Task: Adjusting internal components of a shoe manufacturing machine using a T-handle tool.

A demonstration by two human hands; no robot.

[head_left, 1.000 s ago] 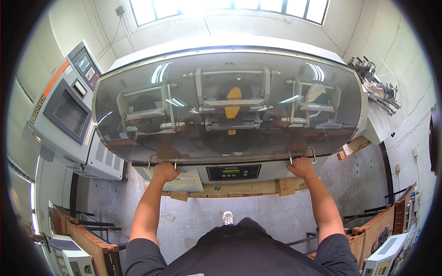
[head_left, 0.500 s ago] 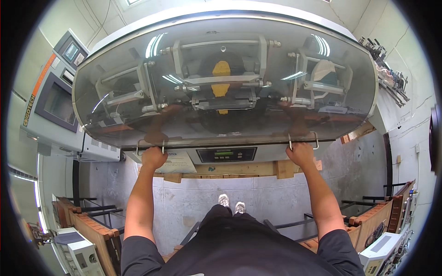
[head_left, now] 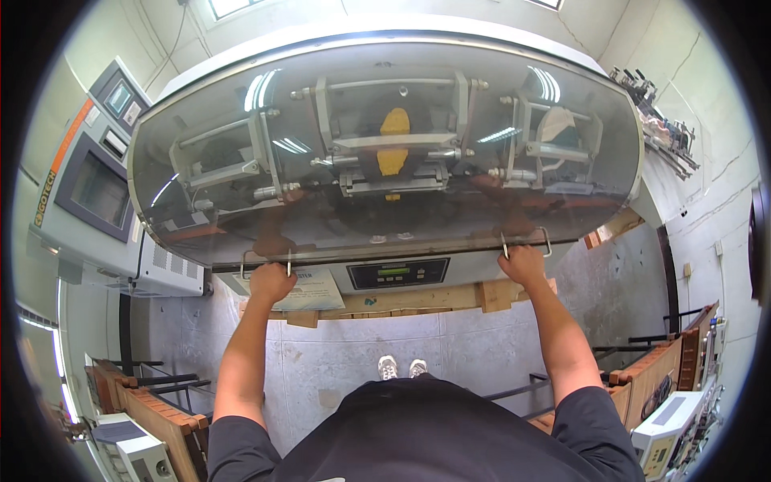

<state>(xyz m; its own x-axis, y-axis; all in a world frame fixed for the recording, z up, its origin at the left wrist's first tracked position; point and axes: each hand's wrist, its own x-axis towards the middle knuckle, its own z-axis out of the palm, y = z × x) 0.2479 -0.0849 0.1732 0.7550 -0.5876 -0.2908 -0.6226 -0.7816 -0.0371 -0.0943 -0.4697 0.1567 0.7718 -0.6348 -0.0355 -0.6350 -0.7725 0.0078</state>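
My left hand (head_left: 272,283) is closed around a U-shaped metal handle (head_left: 289,262) on the lower edge of a large machine's clear curved cover (head_left: 277,76). My right hand (head_left: 524,265) grips the matching handle (head_left: 548,241) at the other end of that edge. Both arms reach forward, fairly straight. Behind the cover, which looks lowered, a yellow sole-shaped piece (head_left: 393,161) sits in the middle metal clamp frame (head_left: 385,143). A pale piece (head_left: 558,124) is in the frame on the right. Reflections of my arms and the ceiling lights lie over the cover.
Between the handles is a dark control panel (head_left: 398,273) with a small green display. A printed sheet (head_left: 309,291) lies beside my left hand. A grey cabinet machine (head_left: 92,197) stands left. Wooden benches (head_left: 152,402) carry instruments at both sides. Wooden blocks (head_left: 495,297) lie beneath the machine.
The view has shifted slightly, and my torso now covers more of the floor and my legs. Both hands still hold the handles; the cover shows no clear movement.
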